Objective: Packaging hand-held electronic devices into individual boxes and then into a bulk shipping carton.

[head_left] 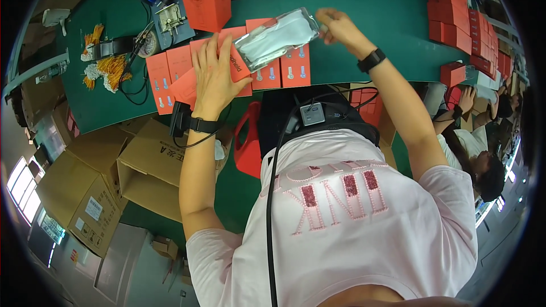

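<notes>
My left hand [215, 74] lies over a tilted red box [236, 63], its fingers stretched along the top and its thumb bent round the near side. Up against that box, a clear plastic pack [276, 40] with a white, smooth-looking inside slants up to the right. My right hand [338, 27] is at the pack's far right end, fingers curled together. What lies between those fingertips is hidden. Flat red boxes with small fan pictures, such as this box [295, 70], lie in a row beneath the pack.
A taller red box [205, 0] stands behind the row on the green table [375, 17]. Yellow wire bundles [114, 71] and a metal fixture [169, 18] are at left. Stacked red boxes [449, 11] stand at right, beyond them another person [478, 159]. Open cartons [151, 165] sit below left.
</notes>
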`<state>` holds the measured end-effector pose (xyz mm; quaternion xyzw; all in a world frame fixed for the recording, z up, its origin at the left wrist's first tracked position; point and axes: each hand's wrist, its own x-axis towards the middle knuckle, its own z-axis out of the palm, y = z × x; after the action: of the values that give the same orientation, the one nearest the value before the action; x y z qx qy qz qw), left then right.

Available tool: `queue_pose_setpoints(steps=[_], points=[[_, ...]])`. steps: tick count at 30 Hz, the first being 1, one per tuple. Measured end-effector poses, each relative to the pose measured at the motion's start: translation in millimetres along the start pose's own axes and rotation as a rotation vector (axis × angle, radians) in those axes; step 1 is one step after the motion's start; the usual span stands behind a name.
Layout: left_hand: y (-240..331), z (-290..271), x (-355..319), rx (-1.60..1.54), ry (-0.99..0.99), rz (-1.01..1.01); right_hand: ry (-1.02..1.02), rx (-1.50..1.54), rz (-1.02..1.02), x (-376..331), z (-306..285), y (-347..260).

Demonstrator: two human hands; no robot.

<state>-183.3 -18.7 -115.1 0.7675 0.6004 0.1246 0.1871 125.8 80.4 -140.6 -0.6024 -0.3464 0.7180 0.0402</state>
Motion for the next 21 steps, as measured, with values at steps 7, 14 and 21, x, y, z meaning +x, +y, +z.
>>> queue_pose_setpoints(steps=[7,14,21], points=[[51.5,31.4,25.1,-0.118,0.133,0.060,0.581,-1.133,-1.073,-16.5,44.8,-8.7],[45.3,44.6,25.0,-0.238,0.188,0.042,0.401,-0.967,-1.148,-12.9,49.9,-13.6],[44.5,41.7,22.5,-0.170,0.133,0.083,0.450,-1.001,-1.392,-43.1,85.6,-15.7]])
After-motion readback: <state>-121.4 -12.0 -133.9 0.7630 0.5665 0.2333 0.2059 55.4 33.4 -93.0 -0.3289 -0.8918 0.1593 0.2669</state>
